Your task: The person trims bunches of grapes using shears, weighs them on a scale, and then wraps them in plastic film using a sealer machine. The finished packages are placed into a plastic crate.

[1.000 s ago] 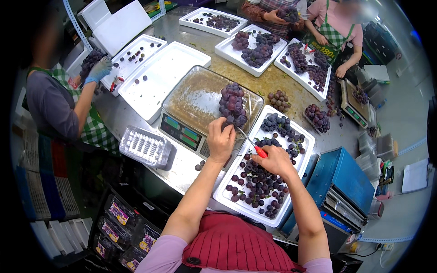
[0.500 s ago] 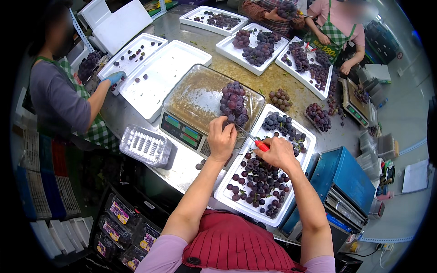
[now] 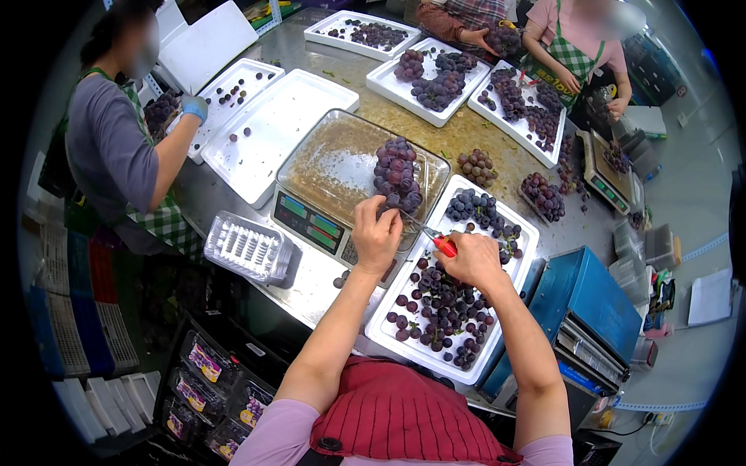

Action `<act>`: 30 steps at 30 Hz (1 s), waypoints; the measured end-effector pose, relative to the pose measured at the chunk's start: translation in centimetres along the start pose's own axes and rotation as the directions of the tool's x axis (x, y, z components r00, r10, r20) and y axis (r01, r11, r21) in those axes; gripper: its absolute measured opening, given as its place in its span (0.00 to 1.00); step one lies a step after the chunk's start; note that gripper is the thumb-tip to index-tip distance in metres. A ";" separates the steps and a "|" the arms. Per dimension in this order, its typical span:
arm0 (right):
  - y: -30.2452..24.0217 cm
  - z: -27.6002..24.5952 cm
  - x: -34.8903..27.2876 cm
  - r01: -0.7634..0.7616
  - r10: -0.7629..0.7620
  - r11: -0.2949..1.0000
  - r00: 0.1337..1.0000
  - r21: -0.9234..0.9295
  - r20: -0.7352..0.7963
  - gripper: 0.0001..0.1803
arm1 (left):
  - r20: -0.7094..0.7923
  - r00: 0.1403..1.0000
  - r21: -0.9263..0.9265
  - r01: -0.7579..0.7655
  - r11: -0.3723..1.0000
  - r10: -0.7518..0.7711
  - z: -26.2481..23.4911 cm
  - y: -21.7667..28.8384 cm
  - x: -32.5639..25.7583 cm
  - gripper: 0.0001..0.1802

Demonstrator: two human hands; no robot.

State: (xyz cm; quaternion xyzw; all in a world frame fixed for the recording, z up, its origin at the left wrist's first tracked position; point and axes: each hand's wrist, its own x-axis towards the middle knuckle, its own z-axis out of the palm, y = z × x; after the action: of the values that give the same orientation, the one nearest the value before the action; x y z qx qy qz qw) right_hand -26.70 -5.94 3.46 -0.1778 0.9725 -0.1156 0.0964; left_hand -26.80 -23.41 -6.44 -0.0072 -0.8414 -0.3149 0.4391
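A bunch of dark purple grapes (image 3: 397, 172) lies in a clear plastic box on the metal pan of a weighing scale (image 3: 317, 159). At the near end of the bunch, my left hand (image 3: 377, 235) has its fingers pinched together; exactly what lies between the fingertips is hidden. My right hand (image 3: 472, 259) is wrapped round red-handled snips (image 3: 445, 246), whose thin metal blades reach left to the grapes beside my left fingertips. Beneath my right hand sits a white foam tray (image 3: 386, 332) holding small bunches and loose dark grapes.
A stack of clear boxes (image 3: 247, 246) stands left of the scale, near the table edge. Beyond the scale lie more foam trays (image 3: 299, 97) and a reddish bunch (image 3: 477, 167). A blue box-shaped unit (image 3: 598, 299) flanks my right arm. Co-workers stand left and across the table.
My hands and the snips stay almost in place at the bunch. At left, the co-worker's gloved hand has drawn back from the tray. Across the table, co-workers' hands have shifted.
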 end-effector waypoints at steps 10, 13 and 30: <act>0.9 -0.8 -2.5 -0.089 0.092 0.994 0.995 -0.063 0.046 0.18 | 0.013 0.999 -0.032 -0.033 0.999 0.034 -2.6 1.3 -0.5 0.07; 1.8 -1.2 -6.0 -0.129 0.129 0.991 0.992 0.036 -0.010 0.18 | 0.189 0.982 -0.151 0.023 0.988 0.006 -4.9 3.1 -3.1 0.05; 2.9 2.8 -22.4 -0.179 0.155 0.959 0.980 0.218 0.123 0.17 | 0.688 0.394 -0.406 -0.488 0.773 0.610 -10.4 8.1 -6.5 0.07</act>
State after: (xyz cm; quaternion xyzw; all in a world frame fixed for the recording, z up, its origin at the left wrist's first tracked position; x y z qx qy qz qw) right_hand -6.46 4.42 3.35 -0.0887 0.9579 -0.2083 0.1765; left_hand -12.83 -20.81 -2.66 -0.4526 -0.8694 -0.1722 0.0981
